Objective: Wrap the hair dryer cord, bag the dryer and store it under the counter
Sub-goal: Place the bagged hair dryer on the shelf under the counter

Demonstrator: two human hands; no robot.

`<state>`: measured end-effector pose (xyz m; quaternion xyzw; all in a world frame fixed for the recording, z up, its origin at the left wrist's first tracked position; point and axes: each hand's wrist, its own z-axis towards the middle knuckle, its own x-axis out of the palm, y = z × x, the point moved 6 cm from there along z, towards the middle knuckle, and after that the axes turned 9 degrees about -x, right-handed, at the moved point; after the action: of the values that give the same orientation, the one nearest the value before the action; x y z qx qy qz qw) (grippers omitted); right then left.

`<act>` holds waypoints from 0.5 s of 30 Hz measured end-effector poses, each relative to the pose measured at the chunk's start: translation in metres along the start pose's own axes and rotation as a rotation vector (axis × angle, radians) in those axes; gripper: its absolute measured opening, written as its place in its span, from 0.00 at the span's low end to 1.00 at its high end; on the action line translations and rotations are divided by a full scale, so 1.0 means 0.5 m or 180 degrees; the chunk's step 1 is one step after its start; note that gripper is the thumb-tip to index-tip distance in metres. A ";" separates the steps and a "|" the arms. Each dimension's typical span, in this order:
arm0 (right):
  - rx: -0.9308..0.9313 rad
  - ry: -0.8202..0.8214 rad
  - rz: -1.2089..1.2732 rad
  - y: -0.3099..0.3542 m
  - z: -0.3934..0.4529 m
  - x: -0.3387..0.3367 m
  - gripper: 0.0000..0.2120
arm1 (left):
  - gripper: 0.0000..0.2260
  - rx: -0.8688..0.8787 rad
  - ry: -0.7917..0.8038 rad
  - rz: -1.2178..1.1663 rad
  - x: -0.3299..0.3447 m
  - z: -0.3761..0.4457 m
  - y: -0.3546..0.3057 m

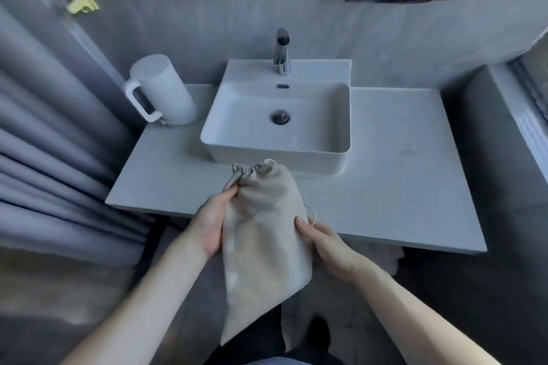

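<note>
A beige drawstring bag [264, 234], cinched shut at its neck, is held over the counter's [400, 157] front edge, before the basin [278, 154]. The left hand [212, 222] pinches the fabric below the neck. The right hand [323, 243] presses curled fingers against the bag's right side, a cord loop [312, 213] beside them.

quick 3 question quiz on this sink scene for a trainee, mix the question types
1. True or false: the bag has its mouth drawn shut.
2. What holds the bag's gathered neck? A) left hand B) right hand C) neither
3. Fill in: the white jug stands to the ____ of the sink.

Key: 1 true; 2 A; 3 left
</note>
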<state>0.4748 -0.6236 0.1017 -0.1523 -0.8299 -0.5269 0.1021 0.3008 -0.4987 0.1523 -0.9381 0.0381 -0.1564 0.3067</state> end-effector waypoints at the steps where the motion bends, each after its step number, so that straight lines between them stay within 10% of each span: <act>1: 0.0039 0.0030 0.0057 -0.021 -0.008 0.025 0.26 | 0.16 0.0006 -0.0137 -0.0016 -0.032 -0.003 0.010; 15: -0.0131 -0.0717 0.0032 -0.122 0.071 0.303 0.22 | 0.17 -0.0271 -0.0396 0.0005 -0.318 0.027 -0.049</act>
<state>0.3110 -0.5939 0.0854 -0.2168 -0.8244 -0.5228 0.0077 0.1536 -0.4450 0.1135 -0.9582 0.0262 -0.0957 0.2684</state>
